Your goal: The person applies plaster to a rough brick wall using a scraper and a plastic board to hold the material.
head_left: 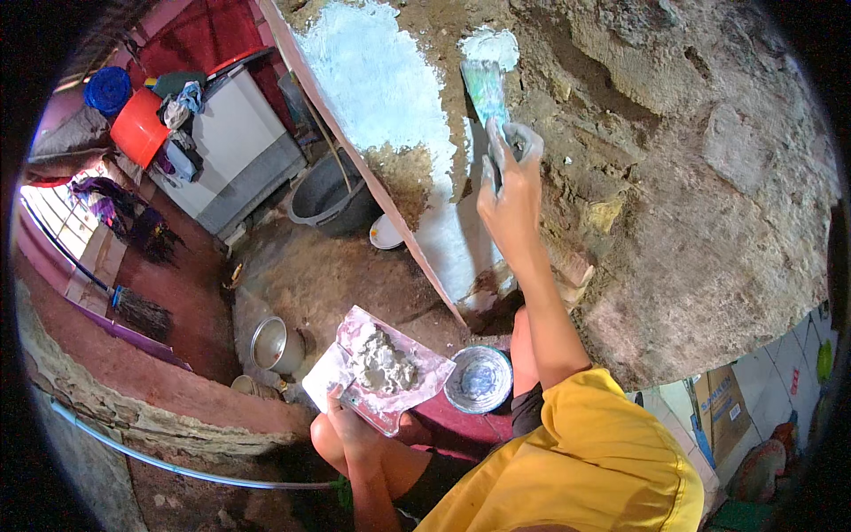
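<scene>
My right hand (514, 195) is closed round a putty knife (484, 89) with a wide, greenish, smeared blade. The blade tip presses against a rough brown wall (709, 222), just under a fresh white dab of putty (492, 46). Pale blue-white putty (377, 80) coats the wall to the left of the knife. Over my knees, my left hand (350, 424) grips the edge of a pinkish, smeared flat board (430, 368). A lumpy grey-white heap of putty (383, 359) lies on the board. Whitish smears cover my right fingers.
A bowl with bluish-white residue (479, 379) stands beside my leg. Left of the wall edge are a black tub (332, 195), a white plate (386, 232) and a metal pot (277, 344). A blue hose (222, 481) runs along the lower left; a cardboard box (722, 412) stands lower right.
</scene>
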`<state>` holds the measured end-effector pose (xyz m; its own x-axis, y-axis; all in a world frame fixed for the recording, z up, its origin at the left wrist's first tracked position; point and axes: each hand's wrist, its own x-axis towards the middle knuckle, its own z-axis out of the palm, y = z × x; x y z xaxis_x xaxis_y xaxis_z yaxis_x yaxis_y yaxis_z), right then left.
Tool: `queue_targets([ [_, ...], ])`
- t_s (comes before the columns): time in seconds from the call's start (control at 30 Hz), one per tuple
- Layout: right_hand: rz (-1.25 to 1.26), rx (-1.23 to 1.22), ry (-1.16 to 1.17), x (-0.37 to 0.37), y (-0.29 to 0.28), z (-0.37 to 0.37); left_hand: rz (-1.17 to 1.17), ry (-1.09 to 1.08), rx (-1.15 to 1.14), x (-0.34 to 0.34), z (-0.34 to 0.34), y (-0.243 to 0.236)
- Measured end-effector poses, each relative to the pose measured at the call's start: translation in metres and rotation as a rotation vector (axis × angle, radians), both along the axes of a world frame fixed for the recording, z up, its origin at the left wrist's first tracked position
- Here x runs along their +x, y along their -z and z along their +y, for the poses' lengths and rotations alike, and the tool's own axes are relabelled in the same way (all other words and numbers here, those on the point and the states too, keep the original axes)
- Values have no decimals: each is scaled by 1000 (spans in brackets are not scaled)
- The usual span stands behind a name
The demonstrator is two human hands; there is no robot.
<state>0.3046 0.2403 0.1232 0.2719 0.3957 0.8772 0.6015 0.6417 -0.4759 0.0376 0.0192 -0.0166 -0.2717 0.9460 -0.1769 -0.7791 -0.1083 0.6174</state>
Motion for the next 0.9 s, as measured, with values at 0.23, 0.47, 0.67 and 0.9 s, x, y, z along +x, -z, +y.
queue_targets([
  [0.23,73,72,5,16,-19,-4,79,-58,-43,-10,-1,9],
  [0.47,13,-47,-11,7,-18,0,55,-100,-46,-8,0,11],
  [0.67,11,36,-34,20,-22,-12,60,-78,-48,0,-3,0],
  [0.9,-53,73,14,22,-28,10,33,-53,-30,-5,0,5],
])
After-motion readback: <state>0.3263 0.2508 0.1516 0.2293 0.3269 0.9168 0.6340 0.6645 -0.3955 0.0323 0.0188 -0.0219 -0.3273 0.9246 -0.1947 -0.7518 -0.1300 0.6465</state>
